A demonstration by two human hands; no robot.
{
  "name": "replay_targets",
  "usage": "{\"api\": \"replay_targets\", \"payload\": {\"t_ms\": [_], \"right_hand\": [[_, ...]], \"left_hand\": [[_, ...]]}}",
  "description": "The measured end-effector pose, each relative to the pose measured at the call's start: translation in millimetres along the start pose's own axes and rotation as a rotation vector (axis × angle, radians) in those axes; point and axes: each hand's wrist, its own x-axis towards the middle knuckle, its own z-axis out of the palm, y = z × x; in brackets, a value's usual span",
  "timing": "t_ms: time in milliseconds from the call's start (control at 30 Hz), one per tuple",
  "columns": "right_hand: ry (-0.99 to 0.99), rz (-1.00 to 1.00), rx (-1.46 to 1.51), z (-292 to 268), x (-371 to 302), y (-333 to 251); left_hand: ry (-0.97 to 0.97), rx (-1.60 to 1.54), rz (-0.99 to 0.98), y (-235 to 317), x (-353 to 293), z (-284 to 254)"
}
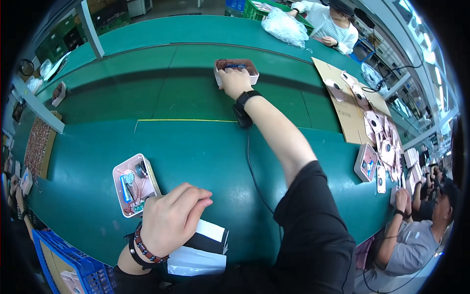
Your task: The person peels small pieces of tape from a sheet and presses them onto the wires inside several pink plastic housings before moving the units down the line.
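Observation:
My right hand (236, 82) reaches far across to the green belt and grips a pale pink plastic housing (251, 71) by its near-left side. Dark and blue parts and wires lie inside that housing, partly covered by my fingers. My left hand (174, 215) hovers near the front of the table, fingers curled and thumb tip close to the fingertips; whatever it may hold is hidden. Beside it is a second pink housing (119, 190), with a blue cylindrical cell, a round black part, red wires and a green circuit board inside. Its lower right corner is behind my left hand.
White and black flat packets (198, 259) lie at the front edge. A black cable (259, 183) crosses the table. At right are another housing (363, 171), pink covers (387, 147) and cardboard (342, 115). A blue crate (73, 259) stands lower left. Co-workers sit at right and opposite.

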Motion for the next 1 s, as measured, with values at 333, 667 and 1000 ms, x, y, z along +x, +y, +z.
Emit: {"api": "replay_targets", "payload": {"t_ms": [333,667,1000], "right_hand": [[-0.012,-0.478,0.203,-166.3,-266.1,-58.7],[-0.132,-0.338,0.188,-193.6,-359.5,-43.2],[0.034,0.228,1.222,-217.5,-335.7,-80.6]], "left_hand": [[0.002,0.174,0.102,2.3,-11.6,8.5],[-0.001,0.215,0.218,22.9,-26.0,46.6],[0.178,0.117,0.258,52.1,-1.7,61.4]]}}
